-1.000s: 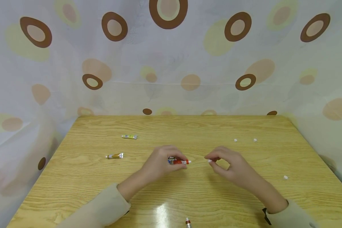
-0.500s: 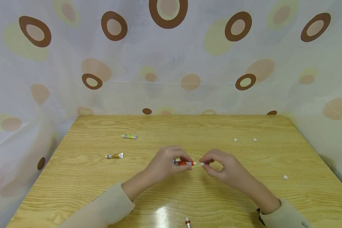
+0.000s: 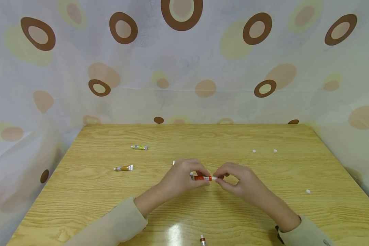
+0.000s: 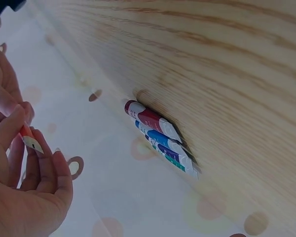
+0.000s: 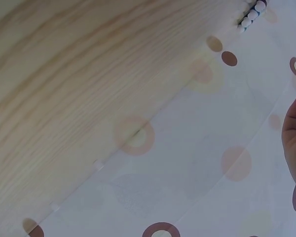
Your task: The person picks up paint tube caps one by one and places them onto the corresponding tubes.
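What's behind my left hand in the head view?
A row of tubes: the left wrist view shows dark red, blue and green ones. Your left hand covers nearly all of it there; anything else can't be seen.

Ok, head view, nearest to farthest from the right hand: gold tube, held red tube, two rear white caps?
1. Red tube, just left.
2. Left rear cap, behind, slightly right.
3. Right rear cap, farther right.
4. Gold tube, far left.
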Demonstrator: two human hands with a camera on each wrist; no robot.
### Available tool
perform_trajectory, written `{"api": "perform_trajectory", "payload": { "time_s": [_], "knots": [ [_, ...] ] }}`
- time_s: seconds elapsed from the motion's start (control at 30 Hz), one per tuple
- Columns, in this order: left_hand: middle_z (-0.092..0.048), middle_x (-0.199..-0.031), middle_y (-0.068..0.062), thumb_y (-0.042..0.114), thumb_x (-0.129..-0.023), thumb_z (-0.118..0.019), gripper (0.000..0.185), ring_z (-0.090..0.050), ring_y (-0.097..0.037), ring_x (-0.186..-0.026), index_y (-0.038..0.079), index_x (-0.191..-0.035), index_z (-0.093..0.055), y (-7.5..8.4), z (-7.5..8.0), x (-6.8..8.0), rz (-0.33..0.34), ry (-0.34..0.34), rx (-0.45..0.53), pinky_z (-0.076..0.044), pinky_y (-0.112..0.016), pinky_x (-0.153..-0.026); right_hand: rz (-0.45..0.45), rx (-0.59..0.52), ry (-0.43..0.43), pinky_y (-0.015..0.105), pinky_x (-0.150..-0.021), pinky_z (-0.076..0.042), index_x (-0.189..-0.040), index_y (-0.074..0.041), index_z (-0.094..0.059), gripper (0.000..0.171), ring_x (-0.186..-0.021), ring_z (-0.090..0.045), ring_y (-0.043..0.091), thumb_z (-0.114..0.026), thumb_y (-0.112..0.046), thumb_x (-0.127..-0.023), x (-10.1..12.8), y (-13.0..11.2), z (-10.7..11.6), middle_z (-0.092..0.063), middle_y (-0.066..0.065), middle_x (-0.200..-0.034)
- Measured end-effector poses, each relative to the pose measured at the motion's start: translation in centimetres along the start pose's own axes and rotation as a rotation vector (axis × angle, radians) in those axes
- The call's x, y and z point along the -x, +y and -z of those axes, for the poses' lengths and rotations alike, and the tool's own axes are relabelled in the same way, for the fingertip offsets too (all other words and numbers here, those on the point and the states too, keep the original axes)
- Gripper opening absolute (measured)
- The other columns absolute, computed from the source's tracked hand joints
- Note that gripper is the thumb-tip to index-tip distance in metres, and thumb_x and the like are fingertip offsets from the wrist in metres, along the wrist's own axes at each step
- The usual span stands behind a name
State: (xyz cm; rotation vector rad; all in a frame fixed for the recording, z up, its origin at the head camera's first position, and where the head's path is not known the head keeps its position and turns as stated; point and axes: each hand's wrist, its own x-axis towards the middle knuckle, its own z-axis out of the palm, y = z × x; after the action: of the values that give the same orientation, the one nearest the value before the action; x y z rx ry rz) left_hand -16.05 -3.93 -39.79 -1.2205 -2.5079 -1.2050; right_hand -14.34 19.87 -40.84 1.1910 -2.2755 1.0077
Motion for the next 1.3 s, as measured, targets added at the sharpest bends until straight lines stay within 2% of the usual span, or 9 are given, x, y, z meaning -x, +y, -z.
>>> {"api": "perform_trajectory", "payload": {
  "time_s": [0.23,0.37,0.53,0.63,0.97,1.13,1.3],
  "knots": [
    [-0.077,-0.090,-0.003,0.011,-0.085,-0.084,0.013,-0.069,-0.009,-0.081,0.008,-0.097,-0.080,0.19,-0.17,-0.03,0.025,-0.005,-0.009,-0.054,-0.011,-0.071,0.010,-0.012,0.011,0.009,-0.080,-0.052,-0.098,-0.013,-0.071,0.034,-0.083,-0.065,0.007,-0.079,0.014,-0.078,0.04,0.03,-0.18,-0.072,-0.001,-0.091],
    [-0.077,-0.090,-0.002,0.013,-0.085,-0.085,0.013,-0.069,-0.008,-0.081,0.009,-0.096,-0.080,0.25,-0.20,-0.01,0.031,0.000,-0.015,-0.054,-0.011,-0.071,-0.031,-0.017,0.014,0.012,-0.078,-0.054,-0.097,-0.014,-0.072,0.031,-0.082,-0.065,0.006,-0.079,0.012,-0.080,0.11,-0.06,-0.25,-0.073,-0.003,-0.090],
    [-0.076,-0.089,-0.001,0.014,-0.085,-0.085,0.012,-0.069,-0.008,-0.080,0.009,-0.096,-0.080,0.24,-0.22,0.07,0.039,0.016,-0.021,-0.058,-0.018,-0.072,-0.085,-0.018,0.009,0.018,-0.075,-0.057,-0.098,-0.014,-0.074,0.027,-0.082,-0.064,0.004,-0.079,0.008,-0.082,0.19,-0.21,-0.32,-0.074,-0.004,-0.091],
    [-0.076,-0.089,-0.001,0.014,-0.085,-0.085,0.012,-0.069,-0.008,-0.079,0.009,-0.095,-0.080,0.23,-0.23,0.12,0.049,0.021,-0.020,-0.059,-0.020,-0.072,-0.102,-0.021,0.001,0.017,-0.075,-0.056,-0.099,-0.014,-0.074,0.028,-0.082,-0.064,0.004,-0.078,0.008,-0.083,0.24,-0.25,-0.35,-0.075,-0.004,-0.092],
    [-0.077,-0.090,-0.002,0.015,-0.086,-0.084,0.012,-0.070,-0.009,-0.080,0.009,-0.095,-0.079,0.47,-0.19,0.13,0.003,0.031,-0.041,-0.056,-0.013,-0.072,-0.143,-0.020,-0.008,0.025,-0.072,-0.058,-0.099,-0.018,-0.076,0.025,-0.081,-0.062,0.002,-0.077,0.004,-0.087,0.34,-0.44,-0.35,-0.075,-0.007,-0.091],
    [-0.077,-0.090,-0.002,0.013,-0.085,-0.085,0.011,-0.070,-0.009,-0.080,0.008,-0.094,-0.079,0.47,-0.17,0.16,-0.010,0.032,-0.039,-0.053,-0.009,-0.072,-0.132,-0.030,-0.016,0.027,-0.071,-0.059,-0.100,-0.018,-0.077,0.024,-0.082,-0.063,0.002,-0.076,0.003,-0.088,0.37,-0.39,-0.37,-0.075,-0.006,-0.092],
    [-0.078,-0.090,-0.002,0.013,-0.084,-0.085,0.012,-0.071,-0.009,-0.080,0.008,-0.094,-0.080,0.44,-0.13,0.17,-0.001,0.033,-0.032,-0.053,-0.009,-0.073,-0.102,-0.022,-0.006,0.023,-0.072,-0.058,-0.106,-0.015,-0.076,0.028,-0.083,-0.064,0.005,-0.079,0.004,-0.085,0.39,-0.28,-0.30,-0.075,-0.004,-0.093]
  ]
}}
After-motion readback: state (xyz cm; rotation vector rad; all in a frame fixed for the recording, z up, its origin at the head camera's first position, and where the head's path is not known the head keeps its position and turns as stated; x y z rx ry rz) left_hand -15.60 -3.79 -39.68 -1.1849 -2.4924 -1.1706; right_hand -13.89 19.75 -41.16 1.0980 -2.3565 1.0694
